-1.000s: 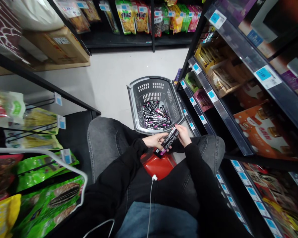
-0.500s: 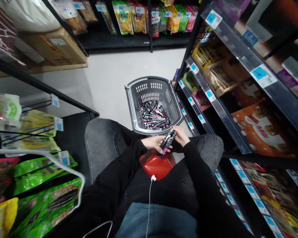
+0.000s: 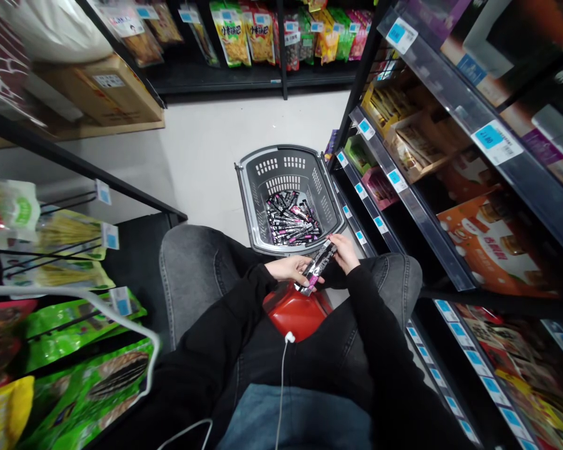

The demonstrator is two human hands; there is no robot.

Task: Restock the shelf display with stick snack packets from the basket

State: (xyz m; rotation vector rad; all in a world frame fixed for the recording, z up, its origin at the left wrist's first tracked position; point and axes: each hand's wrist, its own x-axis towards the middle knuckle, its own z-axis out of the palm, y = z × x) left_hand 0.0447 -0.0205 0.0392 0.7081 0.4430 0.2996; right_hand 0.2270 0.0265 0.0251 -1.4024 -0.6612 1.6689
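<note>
Between my hands, above my lap, is a small bunch of black-and-pink stick packets (image 3: 319,262), slanting up to the right. My left hand (image 3: 291,269) is closed round the lower end, thumb on top. The fingers of my right hand (image 3: 343,252) pinch the upper end. How many packets are in the bunch I cannot tell. Just beyond my hands a grey shopping basket (image 3: 291,156) stands on the floor, with many similar loose packets (image 3: 293,220) heaped at its bottom. Under my hands, between my legs, lies a shiny red object (image 3: 296,312) of unclear kind.
A white cable (image 3: 281,387) runs down from the red object. Shelves of boxed snacks (image 3: 492,240) rise close on the right. Bagged snacks (image 3: 89,375) hang at the left. A cardboard box (image 3: 107,94) stands at the far left, and a snack rack (image 3: 244,78) closes the back.
The bunch has turned slightly in my fingers, so a different side of the packets faces up. Both hands stay in nearly the same place; the basket has not moved.
</note>
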